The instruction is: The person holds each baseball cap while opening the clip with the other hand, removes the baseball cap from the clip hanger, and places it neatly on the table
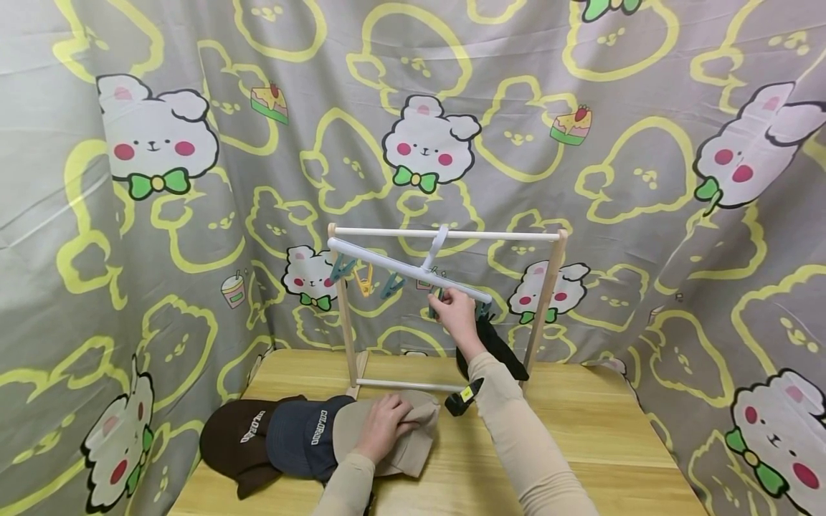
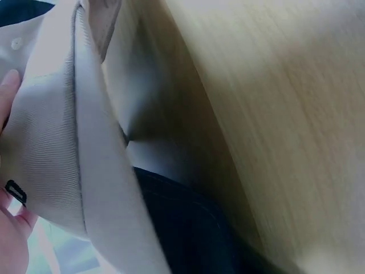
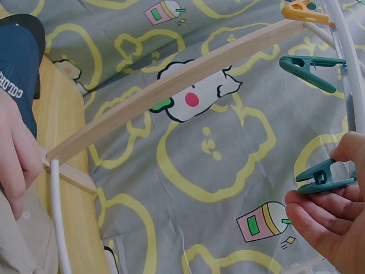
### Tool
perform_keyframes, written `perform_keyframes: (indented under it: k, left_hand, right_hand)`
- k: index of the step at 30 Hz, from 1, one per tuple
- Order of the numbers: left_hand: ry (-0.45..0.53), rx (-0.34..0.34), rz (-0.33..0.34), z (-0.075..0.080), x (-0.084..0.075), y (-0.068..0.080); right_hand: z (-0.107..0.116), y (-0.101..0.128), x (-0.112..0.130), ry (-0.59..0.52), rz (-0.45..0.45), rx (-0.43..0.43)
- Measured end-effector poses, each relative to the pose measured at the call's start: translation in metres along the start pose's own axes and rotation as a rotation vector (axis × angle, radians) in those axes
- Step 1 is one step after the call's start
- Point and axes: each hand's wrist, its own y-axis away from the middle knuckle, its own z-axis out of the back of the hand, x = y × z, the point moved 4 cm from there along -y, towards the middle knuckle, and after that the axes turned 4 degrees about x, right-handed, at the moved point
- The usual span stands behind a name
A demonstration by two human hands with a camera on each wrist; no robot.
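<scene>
My left hand (image 1: 383, 426) holds a beige cap (image 1: 416, 437) at the table's front; in the left wrist view fingers show on both sides of the cap's fabric (image 2: 45, 131). My right hand (image 1: 457, 315) is raised to a white hanger (image 1: 381, 261), which tilts down to the right. Its thumb and fingers pinch a green clothespin (image 3: 325, 178) under the hanger. Near the hanger's low end hangs a black cap (image 1: 497, 351), partly hidden by the right arm. More clips hang to the left: a green clip (image 3: 311, 71) and a yellow clip (image 1: 365, 279) among them.
The hanger hooks over the white top bar (image 1: 387, 233) of a wooden rack (image 1: 545, 308). Left of the beige cap lie a navy cap (image 1: 300, 437) and a brown cap (image 1: 235, 437), overlapping on the wooden table (image 1: 581, 430). A patterned curtain (image 1: 516, 179) surrounds the table.
</scene>
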Motion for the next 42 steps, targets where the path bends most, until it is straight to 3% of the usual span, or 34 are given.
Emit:
perform_keyframes:
  k: [8, 18, 28, 42]
  left_hand:
    - [-0.023, 0.010, -0.039, -0.001, -0.004, 0.000]
    - [-0.022, 0.002, -0.028, -0.003, -0.007, 0.004]
    - [-0.002, 0.064, 0.028, -0.006, -0.009, 0.009]
    - [-0.015, 0.060, 0.023, -0.008, -0.010, 0.014]
  right_hand:
    - [0.000, 0.001, -0.001, -0.011, -0.010, 0.005]
    - [0.001, 0.000, 0.000, -0.017, -0.004, 0.007]
    - [0.001, 0.001, 0.001, 0.003, 0.004, -0.002]
    - [0.001, 0.001, 0.000, 0.000, 0.008, -0.005]
